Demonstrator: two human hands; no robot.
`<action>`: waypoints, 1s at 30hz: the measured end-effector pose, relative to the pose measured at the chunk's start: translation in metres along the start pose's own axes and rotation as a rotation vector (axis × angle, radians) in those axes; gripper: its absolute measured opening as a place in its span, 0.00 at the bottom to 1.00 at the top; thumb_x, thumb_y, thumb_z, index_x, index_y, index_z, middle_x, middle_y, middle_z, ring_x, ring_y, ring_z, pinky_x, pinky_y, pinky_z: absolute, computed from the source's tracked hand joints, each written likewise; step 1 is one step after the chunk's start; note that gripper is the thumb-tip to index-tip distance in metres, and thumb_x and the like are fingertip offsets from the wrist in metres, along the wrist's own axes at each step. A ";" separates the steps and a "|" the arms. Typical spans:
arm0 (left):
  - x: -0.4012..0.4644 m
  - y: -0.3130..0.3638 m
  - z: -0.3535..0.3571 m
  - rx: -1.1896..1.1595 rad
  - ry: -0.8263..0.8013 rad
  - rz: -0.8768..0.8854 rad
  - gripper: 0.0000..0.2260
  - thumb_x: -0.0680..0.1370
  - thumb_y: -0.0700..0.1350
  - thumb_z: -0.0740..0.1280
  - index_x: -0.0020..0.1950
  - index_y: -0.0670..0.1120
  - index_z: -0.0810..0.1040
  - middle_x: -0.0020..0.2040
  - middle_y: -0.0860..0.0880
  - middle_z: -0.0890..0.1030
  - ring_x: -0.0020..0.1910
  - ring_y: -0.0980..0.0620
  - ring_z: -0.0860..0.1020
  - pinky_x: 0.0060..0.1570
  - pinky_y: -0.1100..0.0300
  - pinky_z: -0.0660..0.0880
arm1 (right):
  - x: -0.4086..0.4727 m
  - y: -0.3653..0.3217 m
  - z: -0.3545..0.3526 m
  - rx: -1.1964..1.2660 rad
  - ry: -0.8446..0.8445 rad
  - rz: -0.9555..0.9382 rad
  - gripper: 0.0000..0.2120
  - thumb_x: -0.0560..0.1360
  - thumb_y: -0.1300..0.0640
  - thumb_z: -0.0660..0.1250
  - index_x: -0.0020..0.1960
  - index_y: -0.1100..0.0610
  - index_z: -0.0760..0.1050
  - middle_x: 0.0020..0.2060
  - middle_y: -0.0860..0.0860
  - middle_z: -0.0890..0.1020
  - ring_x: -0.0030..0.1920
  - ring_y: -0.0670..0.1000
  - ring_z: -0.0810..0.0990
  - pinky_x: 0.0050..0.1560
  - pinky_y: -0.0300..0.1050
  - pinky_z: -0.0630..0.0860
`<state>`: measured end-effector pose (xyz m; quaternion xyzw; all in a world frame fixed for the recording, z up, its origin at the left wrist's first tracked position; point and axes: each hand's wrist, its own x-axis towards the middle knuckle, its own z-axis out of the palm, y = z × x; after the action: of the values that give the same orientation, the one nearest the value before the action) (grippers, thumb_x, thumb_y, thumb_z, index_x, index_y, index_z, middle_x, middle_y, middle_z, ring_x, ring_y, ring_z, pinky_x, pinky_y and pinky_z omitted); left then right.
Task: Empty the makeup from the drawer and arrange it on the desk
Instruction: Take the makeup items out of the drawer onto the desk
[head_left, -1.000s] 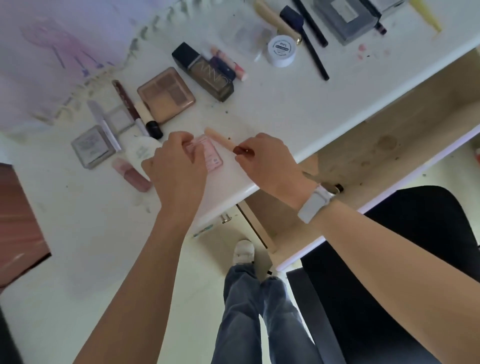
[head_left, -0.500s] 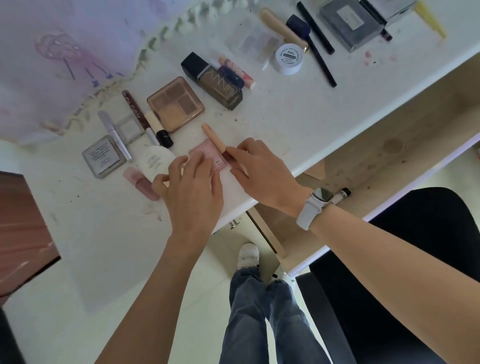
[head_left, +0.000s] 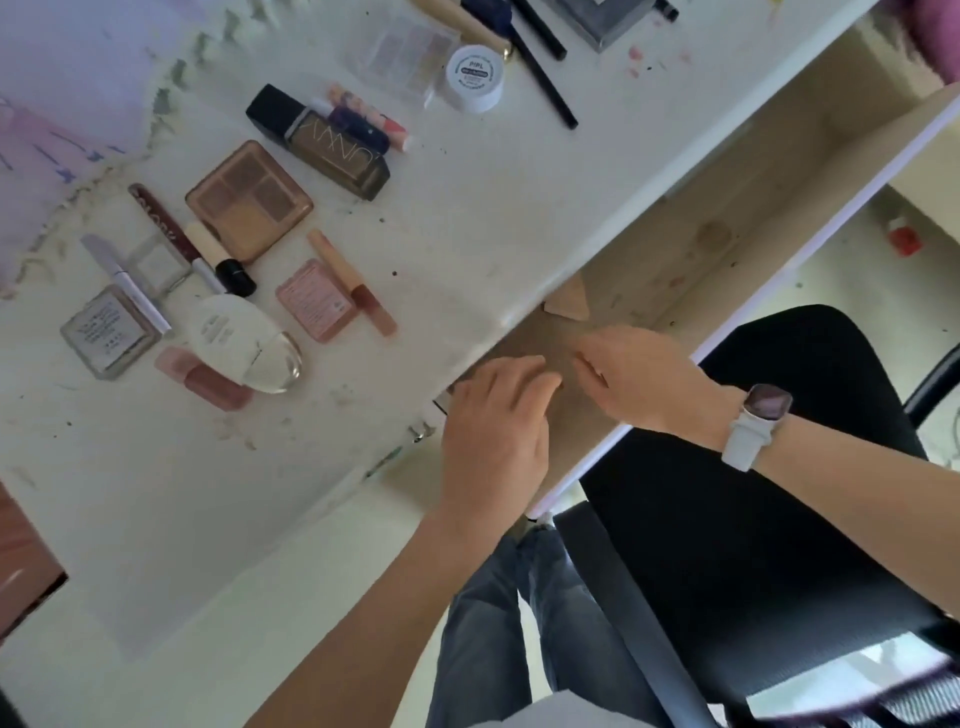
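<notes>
White table (head_left: 467, 218) fills the upper left, its top scuffed and speckled with stains. Pale floor (head_left: 218, 649) spreads below, evenly lit. A black chair (head_left: 779, 545) sits at lower right. Reddish-brown wood furniture (head_left: 21, 566) pokes in at the left edge. Something small and red (head_left: 903, 240) lies on the floor, far right, too blurred to identify.

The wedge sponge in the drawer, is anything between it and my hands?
Nothing visible blocks it. The wedge sponge lies on the bare drawer floor, tucked at the desk edge, just beyond the right hand and left hand, which hold nothing.
</notes>
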<state>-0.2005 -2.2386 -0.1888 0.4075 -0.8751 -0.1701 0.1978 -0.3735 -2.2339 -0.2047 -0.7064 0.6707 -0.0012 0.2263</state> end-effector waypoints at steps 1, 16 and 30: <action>-0.002 0.004 0.014 0.002 -0.072 -0.017 0.15 0.70 0.35 0.56 0.50 0.42 0.80 0.53 0.44 0.80 0.51 0.45 0.77 0.43 0.54 0.74 | 0.001 0.015 0.003 -0.119 -0.148 0.064 0.11 0.78 0.57 0.53 0.46 0.61 0.72 0.37 0.52 0.73 0.36 0.54 0.72 0.35 0.47 0.69; 0.045 -0.004 0.107 0.219 -0.461 -0.262 0.27 0.75 0.37 0.63 0.73 0.45 0.59 0.73 0.43 0.59 0.69 0.41 0.61 0.63 0.44 0.65 | 0.043 0.073 0.048 -0.245 -0.531 0.080 0.13 0.77 0.59 0.54 0.58 0.57 0.72 0.60 0.54 0.74 0.62 0.56 0.70 0.45 0.47 0.66; 0.062 -0.018 0.137 0.262 -0.499 -0.127 0.19 0.77 0.40 0.60 0.69 0.44 0.67 0.74 0.44 0.60 0.73 0.37 0.54 0.64 0.38 0.62 | -0.002 0.085 -0.008 -0.002 -0.238 0.008 0.08 0.77 0.60 0.56 0.50 0.56 0.74 0.42 0.50 0.70 0.41 0.52 0.68 0.47 0.45 0.61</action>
<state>-0.2919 -2.2788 -0.3027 0.4293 -0.8839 -0.1628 -0.0888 -0.4564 -2.2345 -0.2243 -0.6991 0.6418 0.0843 0.3036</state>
